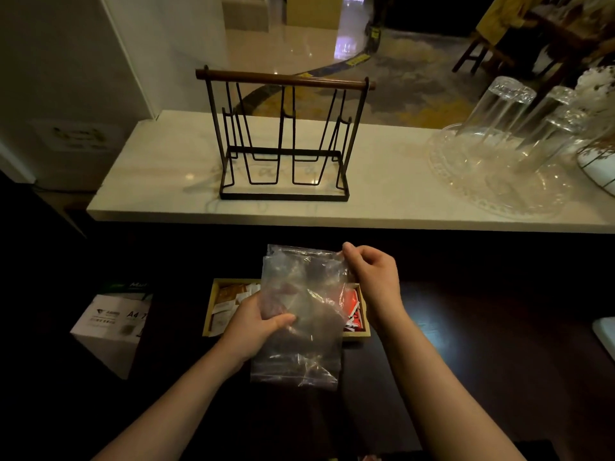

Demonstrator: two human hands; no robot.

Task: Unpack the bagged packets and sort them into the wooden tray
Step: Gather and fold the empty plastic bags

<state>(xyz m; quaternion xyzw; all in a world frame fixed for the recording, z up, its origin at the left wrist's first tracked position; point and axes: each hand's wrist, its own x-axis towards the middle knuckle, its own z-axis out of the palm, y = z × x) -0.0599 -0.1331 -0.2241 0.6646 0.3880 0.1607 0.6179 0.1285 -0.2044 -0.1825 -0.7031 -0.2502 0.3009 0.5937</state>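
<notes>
A clear plastic bag (pixel 299 347) hangs upright over the wooden tray (pixel 209 311) on the dark counter. My left hand (pixel 256 322) grips the bag at its middle left. My right hand (pixel 374 277) pinches the bag's top right corner. The bag looks limp; I cannot tell whether anything is left inside. In the tray, white and orange packets (pixel 229 302) lie at the left and red packets (pixel 352 306) at the right. The bag hides the tray's middle.
A white A4 paper box (pixel 111 331) stands left of the tray. On the raised marble shelf behind are a black wire rack with a wooden handle (pixel 283 134) and upturned glasses on a glass tray (pixel 506 151). A white object (pixel 604 334) sits at the right edge.
</notes>
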